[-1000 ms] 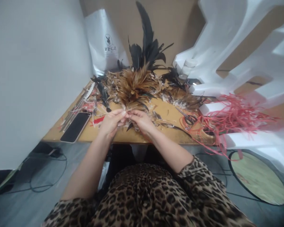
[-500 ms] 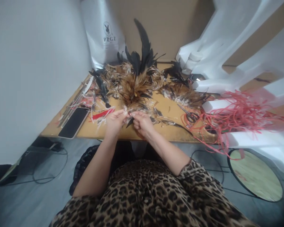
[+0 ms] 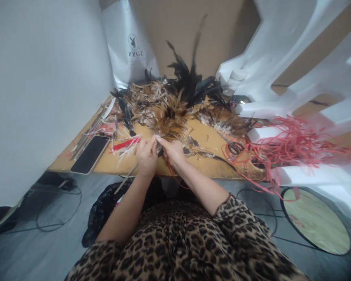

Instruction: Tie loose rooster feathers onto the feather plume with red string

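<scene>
Two hands on one feather bundle (image 3: 170, 123), centre of frame, above the near edge of the surface (image 3: 204, 168). Left hand (image 3: 147, 156) and right hand (image 3: 173, 151): grip pinched on the bundle's base, fingertips close together. Fingers hide the exact binding point.

Bundle: fanned brown-gold feathers low down, long black plumes (image 3: 187, 84) rising to upper centre, tallest tip blurred. Can't cleanly separate its black feathers from those behind.

Thin red strand (image 3: 172, 171) hangs below right hand; pale thin strip (image 3: 125, 179) slants down-left from below left hand.

In the way: loose feather pile (image 3: 148, 93) right behind the bundle, second brown pile (image 3: 229, 119) right of centre. Red strip (image 3: 125, 144) with white strands just beside left hand. Stray feathers (image 3: 203, 152) just right of right hand.

Around: phone (image 3: 90, 155) at left, silver bag (image 3: 131, 50) upper left, scissors (image 3: 234, 147) right of centre, red ribbon tangle (image 3: 295, 140) at right, partly over white blocks (image 3: 266, 134). Round seat-like disc (image 3: 317, 222) lower right, below the surface.
</scene>
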`<state>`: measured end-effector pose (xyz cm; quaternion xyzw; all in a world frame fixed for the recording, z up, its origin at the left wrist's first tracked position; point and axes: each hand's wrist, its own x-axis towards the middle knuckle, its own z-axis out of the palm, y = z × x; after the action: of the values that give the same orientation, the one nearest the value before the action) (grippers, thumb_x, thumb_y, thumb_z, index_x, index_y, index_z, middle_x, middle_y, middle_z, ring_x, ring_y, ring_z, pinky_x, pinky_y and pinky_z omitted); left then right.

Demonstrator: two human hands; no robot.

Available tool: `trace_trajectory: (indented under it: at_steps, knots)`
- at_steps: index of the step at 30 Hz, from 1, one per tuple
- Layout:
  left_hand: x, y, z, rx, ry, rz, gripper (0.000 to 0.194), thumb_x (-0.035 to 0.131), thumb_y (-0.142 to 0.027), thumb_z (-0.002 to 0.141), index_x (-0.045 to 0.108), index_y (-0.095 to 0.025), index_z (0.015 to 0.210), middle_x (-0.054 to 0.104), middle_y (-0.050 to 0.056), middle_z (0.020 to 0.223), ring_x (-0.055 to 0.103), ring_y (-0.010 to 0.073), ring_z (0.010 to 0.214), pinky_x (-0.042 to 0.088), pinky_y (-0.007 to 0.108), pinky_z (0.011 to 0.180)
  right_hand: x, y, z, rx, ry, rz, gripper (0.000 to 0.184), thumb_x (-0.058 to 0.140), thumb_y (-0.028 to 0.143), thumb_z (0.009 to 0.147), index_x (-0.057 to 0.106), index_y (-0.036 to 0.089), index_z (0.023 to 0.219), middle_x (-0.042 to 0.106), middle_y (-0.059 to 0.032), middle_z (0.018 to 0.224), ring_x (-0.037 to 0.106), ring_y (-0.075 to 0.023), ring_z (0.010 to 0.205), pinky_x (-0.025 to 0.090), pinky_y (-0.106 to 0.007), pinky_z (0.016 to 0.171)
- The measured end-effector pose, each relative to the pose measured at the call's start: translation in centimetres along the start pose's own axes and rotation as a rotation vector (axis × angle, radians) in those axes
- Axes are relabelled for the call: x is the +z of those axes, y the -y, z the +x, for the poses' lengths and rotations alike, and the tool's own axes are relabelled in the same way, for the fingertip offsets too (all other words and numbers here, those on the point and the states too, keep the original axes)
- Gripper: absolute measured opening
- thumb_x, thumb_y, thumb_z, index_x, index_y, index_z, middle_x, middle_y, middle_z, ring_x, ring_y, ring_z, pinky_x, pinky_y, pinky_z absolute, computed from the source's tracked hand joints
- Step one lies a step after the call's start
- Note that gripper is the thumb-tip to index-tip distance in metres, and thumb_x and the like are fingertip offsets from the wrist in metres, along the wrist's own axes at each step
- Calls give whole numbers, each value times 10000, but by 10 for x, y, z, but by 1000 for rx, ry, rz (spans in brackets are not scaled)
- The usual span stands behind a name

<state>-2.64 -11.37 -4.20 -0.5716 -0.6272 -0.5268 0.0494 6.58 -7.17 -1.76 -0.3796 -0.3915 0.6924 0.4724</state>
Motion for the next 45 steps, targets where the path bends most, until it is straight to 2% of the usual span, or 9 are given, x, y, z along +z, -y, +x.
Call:
trace_trajectory:
  at_steps: [7, 16, 19, 24, 26, 29, 33, 38, 45]
  knots:
    - [2, -10, -10, 51, 29, -57, 378, 436, -263, 898, 610, -133, 1207, 568, 129, 978, 555, 196, 935, 446, 344, 878, -9, 4, 3, 29, 50, 67, 380, 739, 372, 594, 409, 195, 534, 284, 115, 330, 182, -23, 287, 99, -215, 317]
    - [15, -15, -8, -282, 213, -407, 416, 534, -271, 840, 589, -158, 1236, 705, 81, 936, 659, 155, 725, 542, 297, 722, -30, 19, 7, 94, 134, 137, 427, 798, 339, 538, 401, 183, 547, 301, 125, 355, 176, -2, 300, 91, -179, 311]
    - [14, -18, -7, -229, 200, -295, 381, 525, -243, 836, 619, -164, 1196, 711, 87, 990, 676, 175, 787, 540, 321, 776, -34, 16, 8, 128, 128, 128, 410, 796, 360, 549, 427, 182, 571, 290, 129, 352, 170, -7, 303, 75, -182, 315]
    - [14, -22, -7, -93, 205, -114, 334, 525, -229, 836, 655, -197, 1142, 685, 99, 1095, 638, 225, 1008, 463, 376, 946, -34, 10, 10, 117, -31, 48, 511, 794, 426, 547, 334, 209, 495, 264, 115, 330, 189, -19, 289, 99, -207, 310]
    - [16, -23, -6, -195, 204, -206, 366, 573, -246, 809, 633, -189, 1165, 689, 108, 1072, 647, 225, 980, 482, 375, 913, -34, 11, 11, 94, -44, 33, 508, 793, 440, 543, 348, 204, 483, 275, 108, 334, 203, -20, 291, 111, -211, 314]
    - [19, -26, -1, -508, 225, -537, 499, 677, -289, 721, 583, -150, 1191, 699, 107, 955, 673, 191, 784, 541, 319, 704, -39, 16, 11, 71, 18, 43, 480, 800, 443, 524, 396, 186, 488, 288, 107, 338, 199, -16, 301, 106, -207, 323]
    - [13, -35, 10, -836, 339, -975, 385, 747, -354, 641, 644, -114, 923, 673, 62, 771, 617, 115, 593, 464, 199, 490, -47, 27, 8, 65, 170, -11, 436, 805, 438, 505, 469, 160, 525, 353, 95, 352, 205, -13, 320, 113, -198, 331]
    - [6, -43, 20, -919, 388, -1141, 231, 759, -266, 649, 647, -89, 746, 615, 38, 632, 480, 44, 467, 319, 131, 383, -51, 35, 8, 47, 267, -95, 386, 776, 449, 547, 560, 131, 590, 515, 40, 454, 245, -14, 338, 104, -206, 344]
    - [15, -40, 23, -962, 220, -1096, 198, 749, -214, 657, 620, -67, 622, 552, 19, 545, 412, 20, 420, 248, 125, 356, -44, 29, 14, -67, 99, -363, 454, 732, 482, 606, 438, 166, 462, 304, 88, 350, 190, -20, 356, 92, -220, 374]
